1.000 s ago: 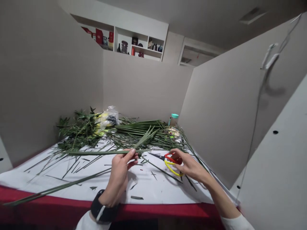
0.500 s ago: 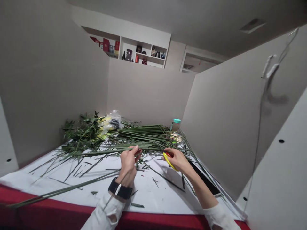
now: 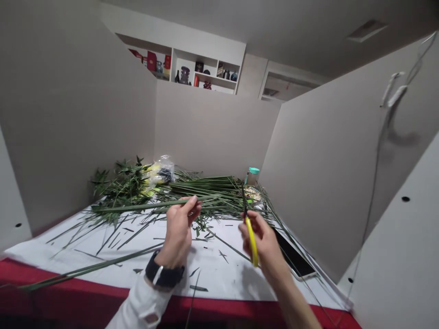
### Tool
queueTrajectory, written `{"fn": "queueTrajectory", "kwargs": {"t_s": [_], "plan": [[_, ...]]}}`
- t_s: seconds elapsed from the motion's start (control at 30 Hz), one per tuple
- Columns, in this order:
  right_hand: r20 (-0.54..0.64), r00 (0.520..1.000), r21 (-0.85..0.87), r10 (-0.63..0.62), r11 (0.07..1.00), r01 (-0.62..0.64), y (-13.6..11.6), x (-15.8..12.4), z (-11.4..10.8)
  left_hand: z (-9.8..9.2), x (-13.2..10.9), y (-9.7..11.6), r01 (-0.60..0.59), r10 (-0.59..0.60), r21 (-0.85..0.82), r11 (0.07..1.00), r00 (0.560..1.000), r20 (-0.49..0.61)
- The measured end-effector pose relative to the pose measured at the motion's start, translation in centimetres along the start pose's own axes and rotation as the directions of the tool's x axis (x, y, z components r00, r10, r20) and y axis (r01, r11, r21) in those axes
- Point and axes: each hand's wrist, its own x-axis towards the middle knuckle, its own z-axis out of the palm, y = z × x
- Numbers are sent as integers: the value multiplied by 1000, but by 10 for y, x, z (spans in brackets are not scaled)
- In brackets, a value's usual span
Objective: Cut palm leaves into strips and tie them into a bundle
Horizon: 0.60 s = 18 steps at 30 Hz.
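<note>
Holding scissors (image 3: 252,237) upright, the right hand (image 3: 264,244) hovers near the sheet's edge (image 3: 219,298).

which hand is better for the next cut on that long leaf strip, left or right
Right, probably: the right hand holds the yellow-handled scissors, blades up, while the left hand pinches the long green leaf strip, so it seems better left steadying it.
</note>
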Motion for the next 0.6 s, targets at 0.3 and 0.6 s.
{"fn": "queueTrajectory", "kwargs": {"t_s": [0.3,0.6], "plan": [[64,997,162,-41,986,30,-1,-104,43,-6,-77,11,14,-11,-83,996,999,38],[5,1000,-25,9,1000,-9,-6,-116,52,-10,-89,17,-20,21,-94,995,1000,4]]}}
